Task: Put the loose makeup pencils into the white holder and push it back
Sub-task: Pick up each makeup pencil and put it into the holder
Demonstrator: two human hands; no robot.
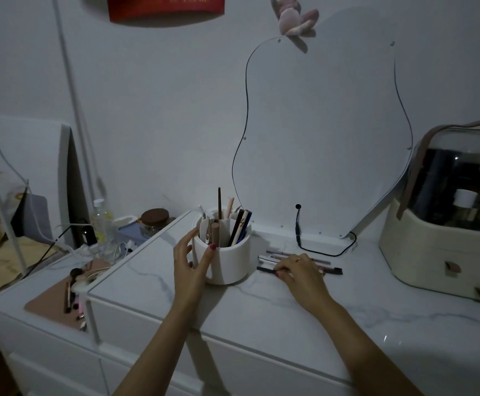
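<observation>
Surface: a white marble-look desk against a pale wall, its front edge nearest the camera.
White holder: the white holder is a round cup standing upright near the middle of the desk, a little toward the back edge. It already carries several pencils and brushes, standing or leaning inside.
Left hand: the left hand is at the holder's left side, fingers spread and curved around the wall. The thumb with a red nail lies on the front of the cup near the rim; the other fingers arch by the left of the rim, and I cannot tell whether they touch it.
Loose makeup pencils: the loose makeup pencils lie flat on the desk just to the right of the holder, roughly parallel to the back edge, in a small cluster.
Right hand: the right hand lies palm down over the middle of that cluster, fingers close together and bent, fingertips on a dark pencil at the near side of the group. Whether it is pinched or only pressed, I cannot tell.
Mirror: a wavy-edged mirror leans at the back edge behind the pencils, with a black cable curling on the desk in front of it.
Right end of the desk: a cream cosmetic case with a clear domed lid.
Left of the desk: a lower cabinet top holding a pink mat with brushes on it.
</observation>
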